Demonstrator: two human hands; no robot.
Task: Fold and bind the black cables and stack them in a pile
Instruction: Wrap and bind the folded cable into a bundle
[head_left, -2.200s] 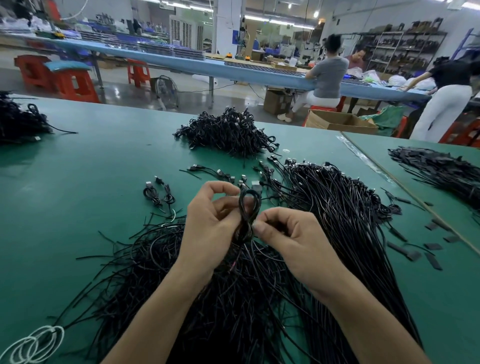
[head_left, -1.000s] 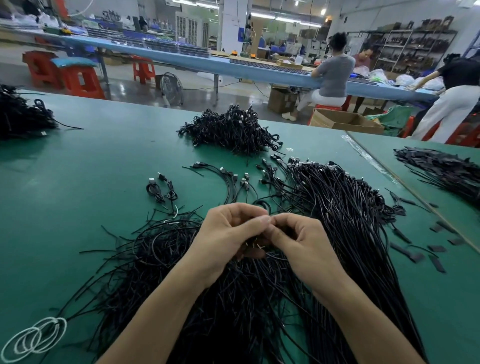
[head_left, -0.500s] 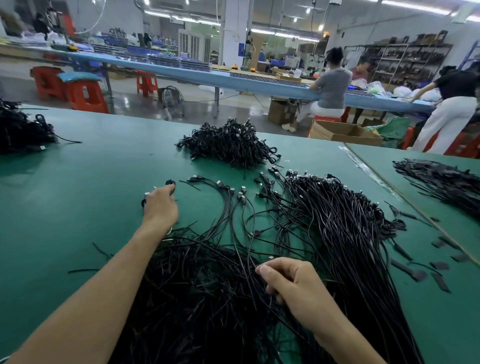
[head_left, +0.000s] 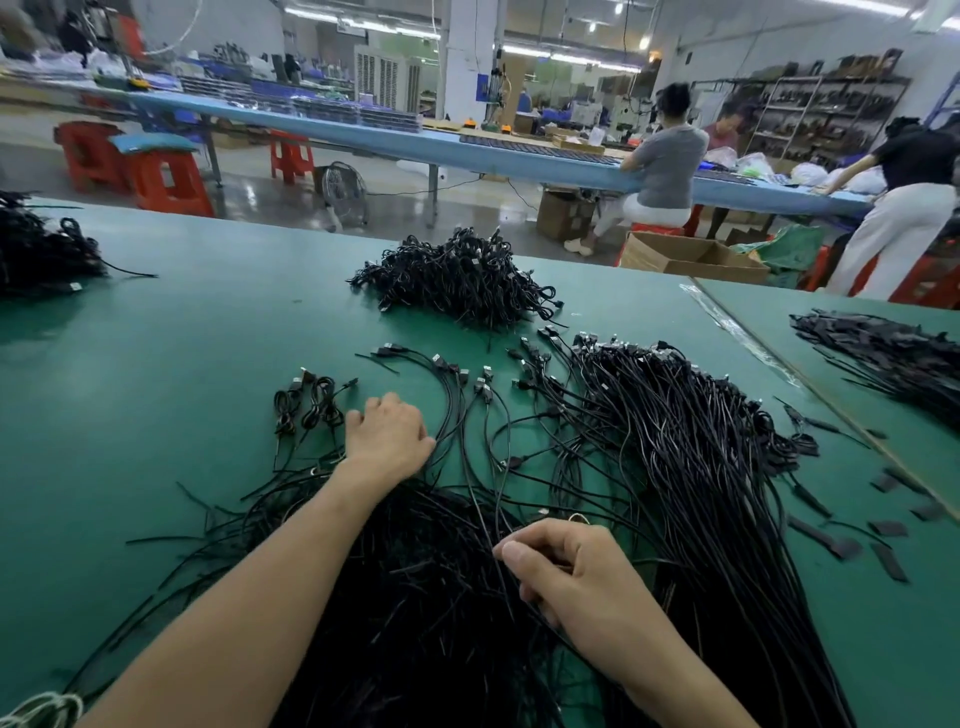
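Note:
A broad heap of loose black cables (head_left: 691, 447) with plugs fans across the green table (head_left: 171, 364). Thinner black strands (head_left: 415, 582) lie heaped under my forearms. My left hand (head_left: 387, 436) rests on the table with fingers loosely bent and nothing in it, just right of a few small bound cables (head_left: 309, 405). Nearer to me, my right hand (head_left: 566, 571) lies on the heap, with thumb and curled fingers pinching a thin black cable (head_left: 485, 499) that runs away from me. The pile of bound cables (head_left: 457, 280) sits beyond, at the table's far middle.
Another dark cable pile (head_left: 36, 249) lies at the far left edge. A second table at the right carries flat black strips (head_left: 883, 358), and loose black tabs (head_left: 841, 545) lie near the seam. White looped cord (head_left: 41, 709) shows at the bottom left. People work at a blue bench (head_left: 467, 145) behind.
My hands, together on a folded cable a second ago, have parted. The left reached to the small bound cables and has drawn back right, empty. The right dropped onto the heap.

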